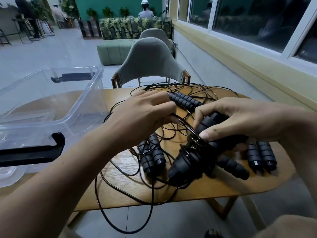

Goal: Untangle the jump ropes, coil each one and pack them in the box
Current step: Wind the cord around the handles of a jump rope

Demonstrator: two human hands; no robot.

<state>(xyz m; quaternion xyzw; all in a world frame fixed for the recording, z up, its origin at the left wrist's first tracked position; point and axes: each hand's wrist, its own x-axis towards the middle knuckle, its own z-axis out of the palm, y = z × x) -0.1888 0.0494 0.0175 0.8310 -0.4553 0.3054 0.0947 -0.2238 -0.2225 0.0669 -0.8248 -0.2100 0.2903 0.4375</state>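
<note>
Black cord (187,126) pinched in left hand (145,114); right hand (240,121) grips handles (211,120).

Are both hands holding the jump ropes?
Yes, the left hand pinches a black cord and the right hand grips a pair of cord-wrapped handles.

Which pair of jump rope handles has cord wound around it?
The middle pair, gripped by the right hand: cord coils around it. The far pair, left pair and right pair lie bare.
</note>
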